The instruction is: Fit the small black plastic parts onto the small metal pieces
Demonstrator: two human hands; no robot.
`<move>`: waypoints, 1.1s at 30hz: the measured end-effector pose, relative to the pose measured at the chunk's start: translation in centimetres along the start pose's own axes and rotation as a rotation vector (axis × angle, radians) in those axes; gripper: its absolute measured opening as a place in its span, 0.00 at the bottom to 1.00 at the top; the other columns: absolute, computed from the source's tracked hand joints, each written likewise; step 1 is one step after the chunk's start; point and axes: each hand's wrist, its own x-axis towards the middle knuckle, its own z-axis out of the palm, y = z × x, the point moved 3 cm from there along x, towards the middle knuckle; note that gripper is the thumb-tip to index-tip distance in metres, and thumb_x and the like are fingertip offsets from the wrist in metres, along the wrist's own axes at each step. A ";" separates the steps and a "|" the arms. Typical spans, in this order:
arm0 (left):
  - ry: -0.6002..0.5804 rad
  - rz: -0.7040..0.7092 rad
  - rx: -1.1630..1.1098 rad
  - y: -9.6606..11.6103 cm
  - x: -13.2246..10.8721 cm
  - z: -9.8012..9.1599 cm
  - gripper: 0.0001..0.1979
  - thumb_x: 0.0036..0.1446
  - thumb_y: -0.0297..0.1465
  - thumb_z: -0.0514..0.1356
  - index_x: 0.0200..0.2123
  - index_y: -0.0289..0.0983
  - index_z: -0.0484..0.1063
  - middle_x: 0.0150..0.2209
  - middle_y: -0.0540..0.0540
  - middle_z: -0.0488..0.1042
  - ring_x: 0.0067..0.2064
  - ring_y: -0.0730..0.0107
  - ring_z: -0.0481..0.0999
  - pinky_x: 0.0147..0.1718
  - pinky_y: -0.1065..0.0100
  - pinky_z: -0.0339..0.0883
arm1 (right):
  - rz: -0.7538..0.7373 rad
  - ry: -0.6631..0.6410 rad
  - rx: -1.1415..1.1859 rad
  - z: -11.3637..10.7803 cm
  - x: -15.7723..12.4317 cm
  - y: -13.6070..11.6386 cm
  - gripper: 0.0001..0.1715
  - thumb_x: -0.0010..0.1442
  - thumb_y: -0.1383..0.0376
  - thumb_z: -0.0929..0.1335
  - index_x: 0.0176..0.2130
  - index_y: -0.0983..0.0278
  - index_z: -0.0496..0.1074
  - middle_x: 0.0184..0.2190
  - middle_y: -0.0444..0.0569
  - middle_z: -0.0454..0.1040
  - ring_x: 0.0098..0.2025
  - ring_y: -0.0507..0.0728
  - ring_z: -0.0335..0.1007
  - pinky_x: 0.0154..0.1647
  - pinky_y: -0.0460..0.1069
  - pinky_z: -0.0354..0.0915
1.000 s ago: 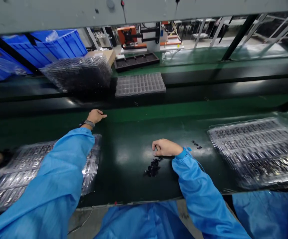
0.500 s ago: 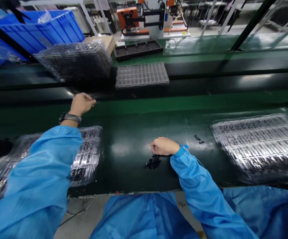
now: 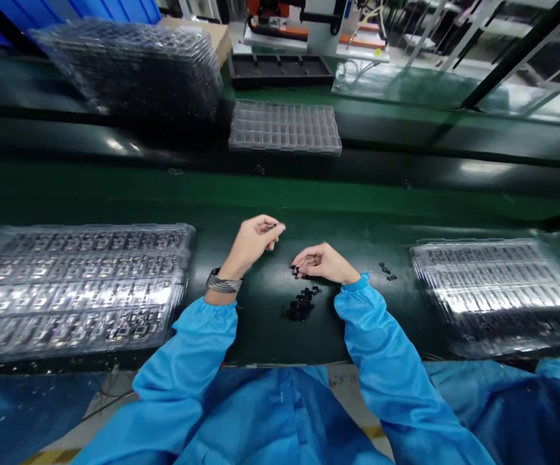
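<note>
Our left hand (image 3: 250, 244) has its grip pinching a small dark part (image 3: 270, 227) above the bench (image 3: 260, 323); our right hand (image 3: 322, 263) curls loosely beside the pile of black parts (image 3: 300, 305); whether its grip holds anything we cannot tell.

Plenty of bare green belt (image 3: 357, 219) ahead of the hands, right up to the dark rail at the back. The sides are tighter: a big clear tray (image 3: 76, 284) full of parts blocks the left, and another tray (image 3: 497, 290) blocks the right. Between them the lane is mostly open, apart from a small heap of black parts (image 3: 300, 306) just under the right hand (image 3: 323, 263) and two stray bits (image 3: 386, 271) beside it (easy to knock). Past the rail sits an empty grid tray (image 3: 284, 126).
</note>
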 end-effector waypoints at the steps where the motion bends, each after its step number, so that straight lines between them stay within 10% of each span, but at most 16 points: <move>1: 0.015 -0.037 -0.041 -1.5 0.0 0.1 0.16 0.50 0.41 0.72 0.32 0.35 0.75 0.22 0.51 0.71 0.19 0.77 0.66 0.19 0.72 0.59 | 0.000 0.004 -0.007 0.0 0.0 0.0 0.18 0.52 0.60 0.78 0.39 0.68 0.79 0.29 0.49 0.82 0.33 0.56 0.82 0.40 0.50 0.75; 5: 0.068 -0.114 -0.138 -4.2 -0.6 0.1 0.17 0.49 0.42 0.72 0.32 0.36 0.75 0.21 0.53 0.70 0.20 0.77 0.65 0.20 0.72 0.58 | 0.017 0.015 0.028 -0.1 0.0 0.2 0.18 0.52 0.57 0.79 0.37 0.67 0.79 0.32 0.51 0.82 0.34 0.56 0.82 0.40 0.50 0.75; 33: 0.015 -0.136 -0.197 -4.4 -1.7 0.3 0.18 0.48 0.43 0.73 0.33 0.36 0.75 0.22 0.52 0.70 0.21 0.76 0.67 0.22 0.71 0.61 | -0.057 0.236 0.051 -0.5 -0.5 -0.7 0.19 0.51 0.56 0.80 0.39 0.65 0.82 0.32 0.50 0.81 0.34 0.56 0.80 0.43 0.52 0.77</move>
